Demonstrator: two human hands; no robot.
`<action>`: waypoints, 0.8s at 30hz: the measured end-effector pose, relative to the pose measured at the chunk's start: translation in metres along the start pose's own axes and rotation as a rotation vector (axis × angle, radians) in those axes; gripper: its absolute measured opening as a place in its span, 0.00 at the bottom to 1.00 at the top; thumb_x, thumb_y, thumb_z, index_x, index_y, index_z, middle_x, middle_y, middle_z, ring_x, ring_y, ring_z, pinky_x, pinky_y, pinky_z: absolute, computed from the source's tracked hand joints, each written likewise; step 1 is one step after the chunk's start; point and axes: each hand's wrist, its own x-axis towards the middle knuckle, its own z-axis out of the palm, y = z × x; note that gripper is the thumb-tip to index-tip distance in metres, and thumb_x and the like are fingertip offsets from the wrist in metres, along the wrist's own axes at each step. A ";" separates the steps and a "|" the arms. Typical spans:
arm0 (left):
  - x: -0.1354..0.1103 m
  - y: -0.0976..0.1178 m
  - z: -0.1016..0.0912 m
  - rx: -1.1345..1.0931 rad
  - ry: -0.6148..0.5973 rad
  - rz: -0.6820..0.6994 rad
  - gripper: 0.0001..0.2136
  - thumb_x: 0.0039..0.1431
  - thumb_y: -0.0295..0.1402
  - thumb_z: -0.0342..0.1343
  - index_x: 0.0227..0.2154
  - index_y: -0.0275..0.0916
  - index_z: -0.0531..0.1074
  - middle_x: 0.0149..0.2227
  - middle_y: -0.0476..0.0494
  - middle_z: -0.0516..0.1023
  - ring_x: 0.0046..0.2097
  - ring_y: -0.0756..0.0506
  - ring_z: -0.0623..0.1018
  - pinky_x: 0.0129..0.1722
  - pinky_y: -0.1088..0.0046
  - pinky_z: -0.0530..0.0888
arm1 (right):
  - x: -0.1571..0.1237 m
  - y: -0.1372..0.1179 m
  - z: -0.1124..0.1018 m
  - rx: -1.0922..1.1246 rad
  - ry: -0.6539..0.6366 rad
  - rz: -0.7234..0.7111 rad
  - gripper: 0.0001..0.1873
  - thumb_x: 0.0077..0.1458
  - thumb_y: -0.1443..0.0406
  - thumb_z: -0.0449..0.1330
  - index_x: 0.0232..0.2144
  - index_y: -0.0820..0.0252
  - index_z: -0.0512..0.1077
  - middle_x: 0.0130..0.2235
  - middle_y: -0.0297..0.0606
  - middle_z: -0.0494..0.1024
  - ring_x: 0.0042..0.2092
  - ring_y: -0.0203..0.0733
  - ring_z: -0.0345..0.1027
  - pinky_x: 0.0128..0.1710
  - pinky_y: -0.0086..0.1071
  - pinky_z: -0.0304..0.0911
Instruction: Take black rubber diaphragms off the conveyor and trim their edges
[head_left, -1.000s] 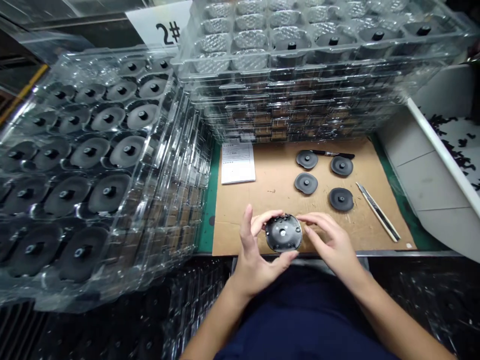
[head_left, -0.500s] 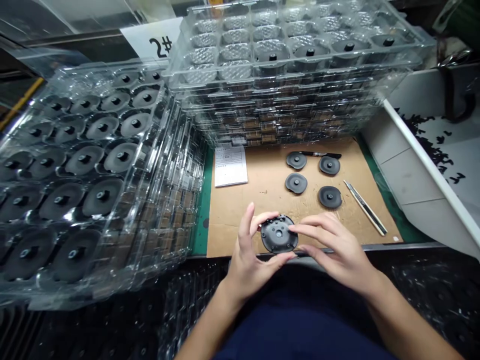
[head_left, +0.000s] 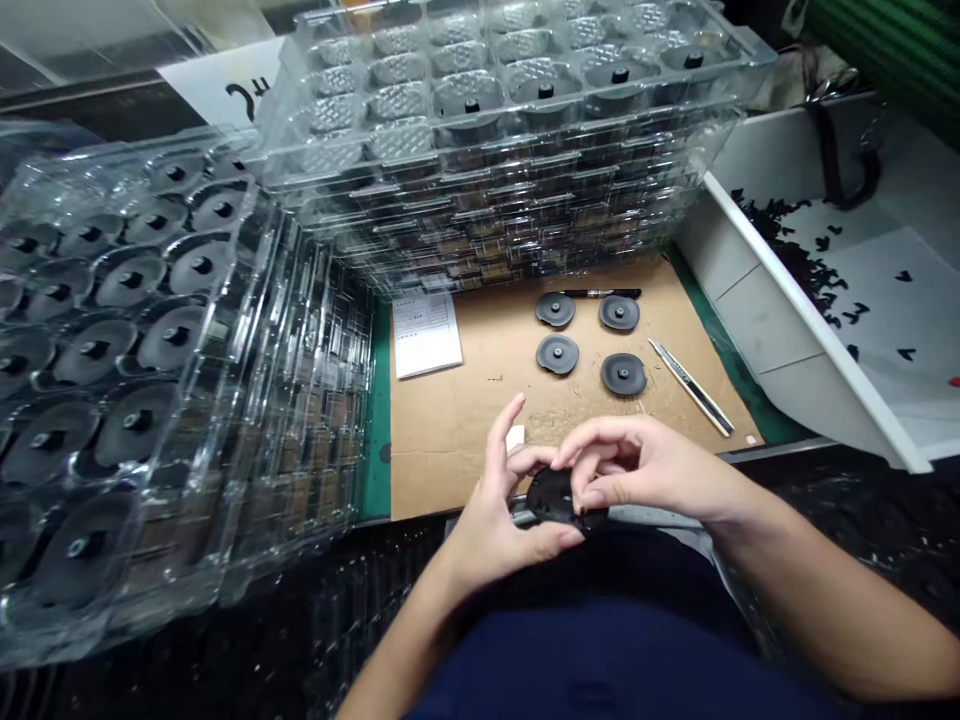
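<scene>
**Two-handed pinch, close to the body**

Brown cardboard sheet (head_left: 480, 430) laid over a green mat (head_left: 379, 420), with a metal bench edge (head_left: 780, 447) along the near side. Nearest, at lower centre, a matte black plastic disc (head_left: 553, 497) is tilted just over the cardboard's near edge, much of it hidden by fingers. Left hand (head_left: 499, 530): curled around the disc's left side, thumb beneath, index finger raised clear. Right hand (head_left: 637, 465): fingers arched over the top, pinching the upper rim with the thumb. A small white scrap (head_left: 514, 438) lies on the cardboard just behind the left fingers.

Farther on, four black discs (head_left: 557, 354), each with a central stub, sit two by two. A black marker (head_left: 600, 293) lies just behind them, a slim utility knife (head_left: 691, 400) slants to their right, and a printed paper sheet (head_left: 426, 335) lies to their left. Beyond, clear thermoformed trays (head_left: 487, 170) rise in a stack; more (head_left: 127, 350) fill the left side, discs in their pockets. Upper right, a white bin (head_left: 825, 330) holds black scraps (head_left: 795, 250).
</scene>
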 end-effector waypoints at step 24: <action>-0.008 0.015 -0.012 0.672 0.286 0.549 0.53 0.40 0.26 0.69 0.63 0.35 0.36 0.49 0.32 0.72 0.50 0.41 0.73 0.52 0.58 0.69 | -0.016 0.005 0.030 -0.466 0.398 -0.274 0.07 0.54 0.67 0.60 0.37 0.52 0.73 0.35 0.32 0.75 0.38 0.34 0.70 0.40 0.28 0.66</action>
